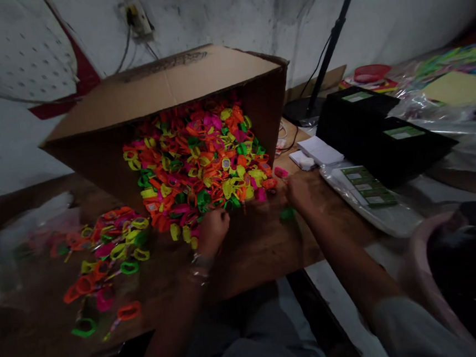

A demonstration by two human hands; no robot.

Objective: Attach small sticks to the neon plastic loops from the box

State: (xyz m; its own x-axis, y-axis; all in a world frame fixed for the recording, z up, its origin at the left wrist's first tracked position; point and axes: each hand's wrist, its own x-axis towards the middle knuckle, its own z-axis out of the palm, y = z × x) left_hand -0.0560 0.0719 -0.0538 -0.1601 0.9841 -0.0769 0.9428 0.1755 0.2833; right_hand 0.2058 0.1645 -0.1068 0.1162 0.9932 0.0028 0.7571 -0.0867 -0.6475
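Note:
A large cardboard box [163,85] lies on its side on the wooden table [260,243], its open side facing me. Brightly coloured ring-shaped pieces [202,154], orange, yellow, green and pink, fill it and spill out at its lower edge. At that edge, my left hand [214,228] is closed beside yellow and green pieces; what it holds, if anything, is hidden. My right hand [293,190] is blurred near the box's right corner, close to a pink piece and a green piece [286,213]. Its fingers are too smeared to read.
More coloured pieces [119,244] lie loose at the left beside clear plastic bags [30,235]. To the right are white papers [321,150], green cards [367,186], black boxes [384,132], a stand pole [330,48] and a pink tub [424,256].

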